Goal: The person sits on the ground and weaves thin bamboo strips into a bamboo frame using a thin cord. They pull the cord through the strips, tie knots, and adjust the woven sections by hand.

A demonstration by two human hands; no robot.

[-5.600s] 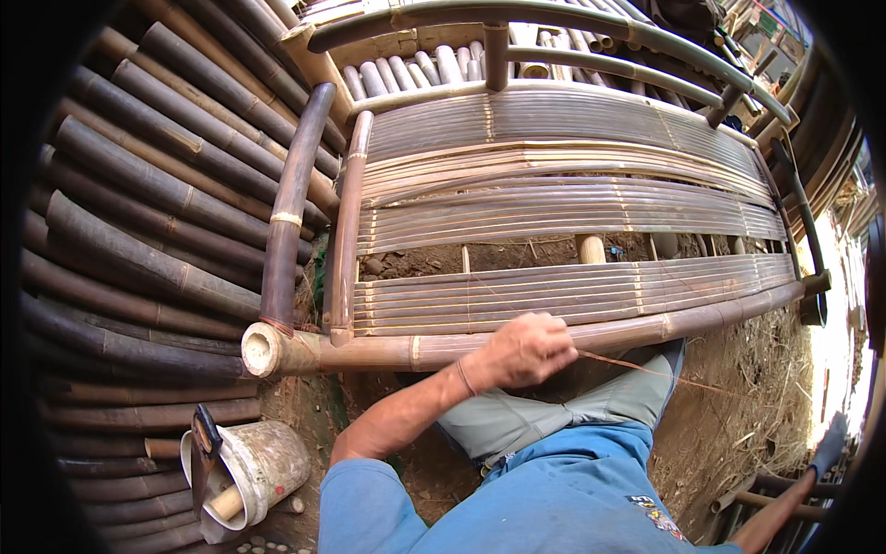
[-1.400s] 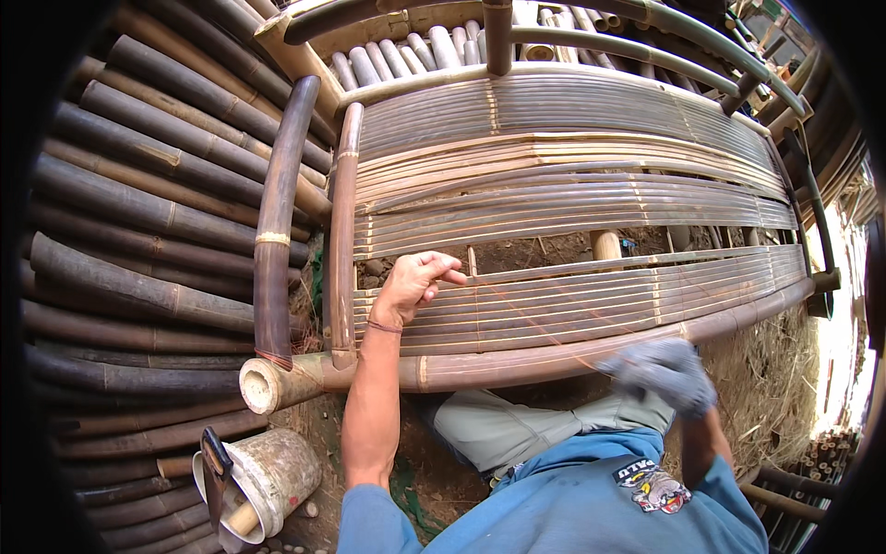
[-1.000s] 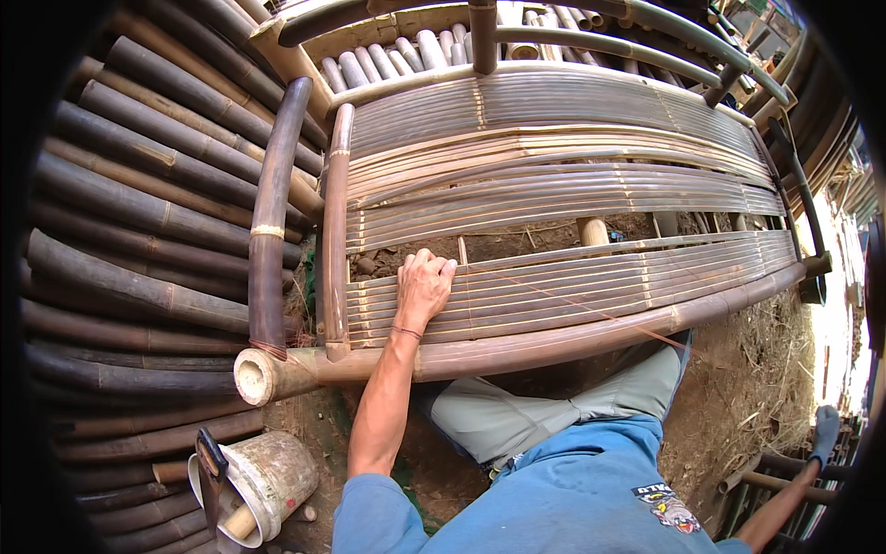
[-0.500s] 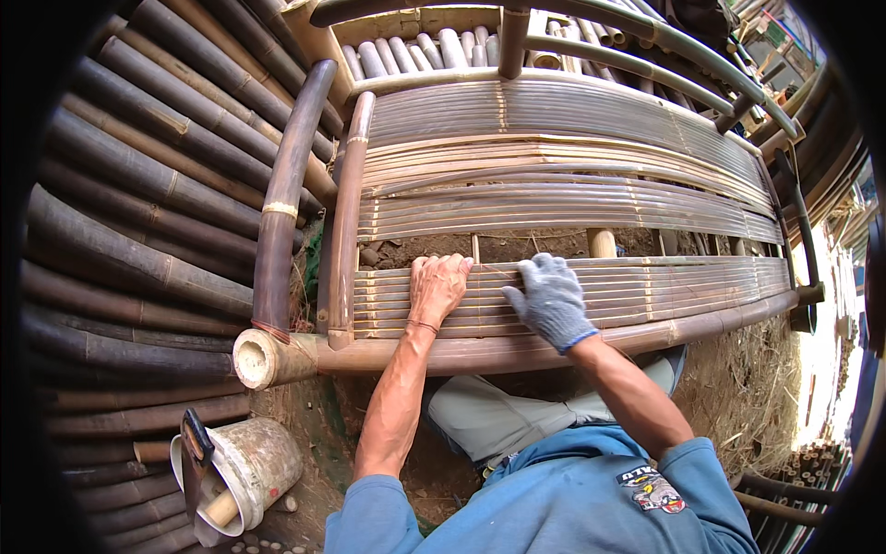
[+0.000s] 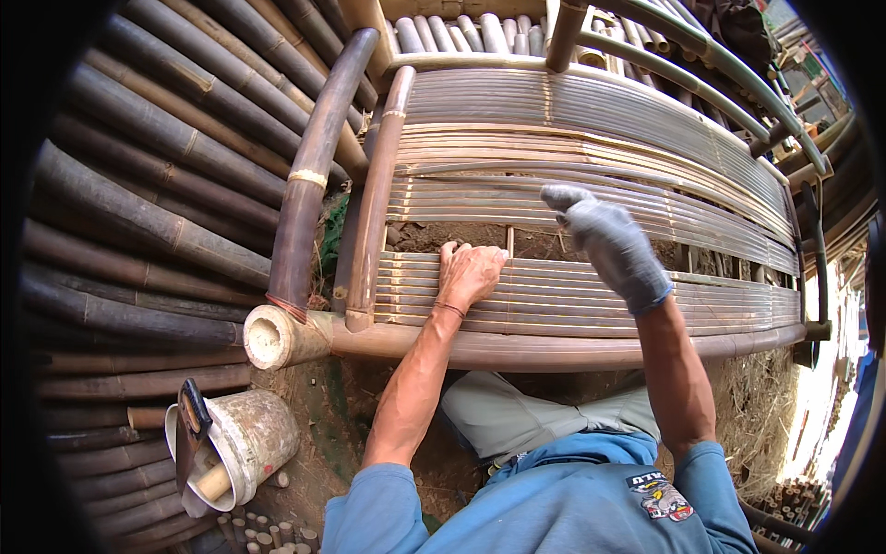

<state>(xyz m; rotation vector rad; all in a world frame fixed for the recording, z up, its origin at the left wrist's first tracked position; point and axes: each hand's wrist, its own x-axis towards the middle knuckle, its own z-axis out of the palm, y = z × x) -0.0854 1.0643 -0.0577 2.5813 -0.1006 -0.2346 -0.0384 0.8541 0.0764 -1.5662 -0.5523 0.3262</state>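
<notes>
In front of me stands a bamboo bench whose seat is made of dark bamboo slats [image 5: 591,300] laid side by side, with thin ties across them. My bare left hand [image 5: 469,274] has its fingers curled over the inner edge of the near slat band, at the gap in the seat. A dark cord circles that wrist. My right hand [image 5: 614,240], in a grey knitted glove, is raised over the gap and the middle slats. Its fingers are drawn together and blurred; whatever they pinch cannot be made out.
Dark bamboo poles [image 5: 166,231] are stacked at the left. A dirty white bucket [image 5: 263,434] lies tipped at the lower left, with a black-handled saw [image 5: 192,415] and a bamboo piece in its mouth. The bench's thick front pole [image 5: 554,351] crosses before my lap. Cut bamboo pieces [image 5: 461,35] lie behind.
My gloved right hand has lifted from the near slats and swung up and to the right. The left hand keeps its grip on the slat edge. The whole view has shifted slightly.
</notes>
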